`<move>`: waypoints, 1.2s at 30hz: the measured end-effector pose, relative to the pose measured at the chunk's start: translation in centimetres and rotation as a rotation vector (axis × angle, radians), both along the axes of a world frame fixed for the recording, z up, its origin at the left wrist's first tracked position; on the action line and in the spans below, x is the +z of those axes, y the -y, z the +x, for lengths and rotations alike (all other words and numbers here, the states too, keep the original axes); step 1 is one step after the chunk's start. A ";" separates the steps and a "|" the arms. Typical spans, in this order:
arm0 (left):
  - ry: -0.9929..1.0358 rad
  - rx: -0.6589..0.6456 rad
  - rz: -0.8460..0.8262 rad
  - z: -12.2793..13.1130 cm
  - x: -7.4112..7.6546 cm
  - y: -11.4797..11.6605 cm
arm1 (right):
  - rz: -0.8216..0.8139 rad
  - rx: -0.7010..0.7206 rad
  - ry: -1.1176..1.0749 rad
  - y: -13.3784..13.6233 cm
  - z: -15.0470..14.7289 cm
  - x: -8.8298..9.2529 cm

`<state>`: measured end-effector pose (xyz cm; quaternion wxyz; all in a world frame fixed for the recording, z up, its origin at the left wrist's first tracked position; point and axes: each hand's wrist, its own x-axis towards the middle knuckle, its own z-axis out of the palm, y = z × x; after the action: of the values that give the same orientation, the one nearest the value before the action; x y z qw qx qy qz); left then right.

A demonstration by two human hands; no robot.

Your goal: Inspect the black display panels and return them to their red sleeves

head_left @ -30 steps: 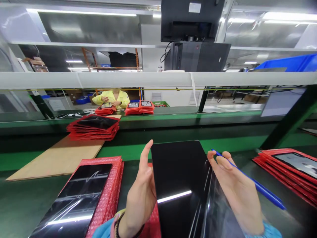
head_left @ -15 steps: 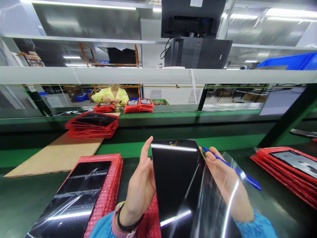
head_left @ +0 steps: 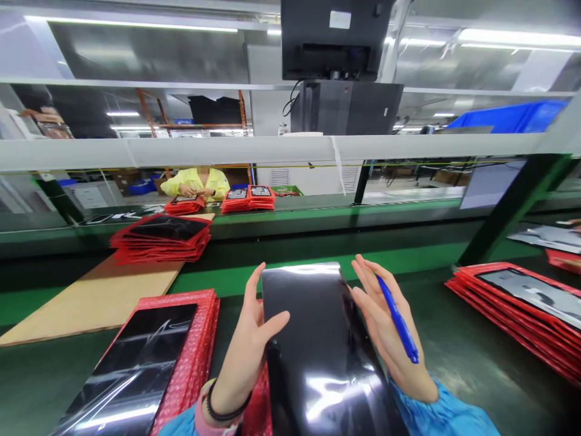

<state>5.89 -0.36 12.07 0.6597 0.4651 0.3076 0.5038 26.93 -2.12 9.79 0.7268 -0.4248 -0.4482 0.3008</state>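
A black glossy screen panel point(head_left: 313, 330) is tilted up in front of me, with bright reflections across its lower part. My left hand point(head_left: 245, 348) grips its left edge, thumb on the front face and fingers behind. Along the right edge is my right hand point(head_left: 381, 333), fingers fairly straight, with a blue pen point(head_left: 397, 320) held slanting between them. Clear film seems to lie over the panel face, though its edges are hard to make out. Under the panel, a piece of red bubble wrap shows in part.
At left, another film-covered screen point(head_left: 136, 357) lies on red bubble-wrap bags point(head_left: 193, 357). Behind it, more red bags point(head_left: 158, 239) rest on a wooden board point(head_left: 95, 297). A red stack point(head_left: 512, 303) stands right, beside a green post point(head_left: 512, 209). Someone in yellow point(head_left: 195, 181) works across the bench.
The clear film, lifted off to the right before, now lies against the panel. My left thumb has come onto the panel's front. My right hand has turned more upright, swinging the pen steeper.
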 end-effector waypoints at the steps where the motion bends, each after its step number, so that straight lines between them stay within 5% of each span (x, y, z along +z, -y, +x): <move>1: -0.043 0.042 -0.026 -0.2 -0.4 -0.3 | -0.009 -0.029 0.033 -0.2 0.6 -0.6; 5: -0.247 0.183 -0.029 -1.2 -3.4 -2.2 | -0.137 -0.086 0.129 -1.4 4.1 -4.8; 9: -0.293 0.191 -0.031 -1.4 -7.1 -3.9 | -0.245 0.006 0.166 -2.1 6.3 -9.1; 13: -0.319 0.205 -0.070 -0.8 -9.3 -4.0 | -0.279 0.064 0.197 -2.7 6.8 -11.4; 19: -0.324 0.245 0.036 -0.9 -9.5 -2.4 | -0.273 0.038 0.276 -3.1 7.3 -12.2; 23: -0.361 0.291 0.121 -2.7 -9.6 -1.7 | -0.228 -0.099 0.323 -2.2 6.8 -11.8; 27: -0.414 0.265 -0.024 -5.2 -10.9 -1.4 | -0.162 -0.099 0.418 0.1 4.4 -10.9; 30: -0.405 0.120 -0.189 -6.2 -11.6 -1.2 | -0.120 -0.027 0.626 1.4 2.3 -11.0; 36: -0.380 -0.035 -0.269 -5.5 -10.3 -1.3 | -0.059 -0.053 0.928 1.4 1.0 -12.7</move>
<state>0.38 0.98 1.73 0.6546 0.4648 0.4825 0.3504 27.96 -3.55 -2.93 0.4443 -0.5464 -0.7062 0.0728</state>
